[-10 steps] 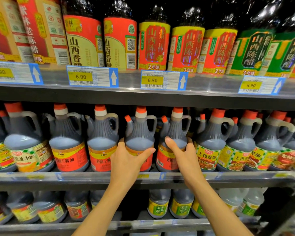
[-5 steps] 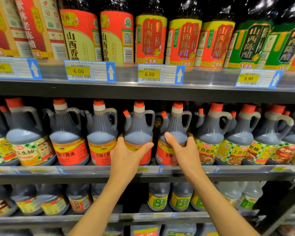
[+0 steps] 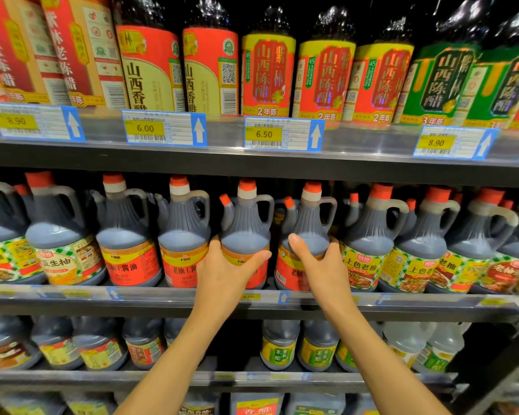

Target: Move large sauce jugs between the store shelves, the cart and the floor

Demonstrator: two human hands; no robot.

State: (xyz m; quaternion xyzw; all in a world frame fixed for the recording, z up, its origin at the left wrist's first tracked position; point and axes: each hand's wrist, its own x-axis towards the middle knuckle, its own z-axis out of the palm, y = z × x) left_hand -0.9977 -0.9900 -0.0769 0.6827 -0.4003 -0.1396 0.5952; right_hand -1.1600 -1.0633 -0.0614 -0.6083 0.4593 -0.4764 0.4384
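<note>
Two dark sauce jugs with red labels, red caps and side handles stand upright side by side on the middle shelf (image 3: 162, 295). My left hand (image 3: 225, 271) grips the body of the left jug (image 3: 246, 226), thumb across its front. My right hand (image 3: 321, 265) grips the body of the right jug (image 3: 307, 229), with its thumb on the front and its fingers round the right side. Both jugs rest on the shelf among a row of like jugs.
More red-label jugs (image 3: 126, 244) stand to the left and green-check-label jugs (image 3: 369, 244) to the right, packed close. Tall vinegar bottles (image 3: 267, 70) fill the upper shelf above price tags (image 3: 282, 134). Smaller jugs (image 3: 279, 345) line the lower shelf.
Both hands stay round the same two jugs. The view has shifted slightly, so the shelves sit a little lower in the frame than half a second ago.
</note>
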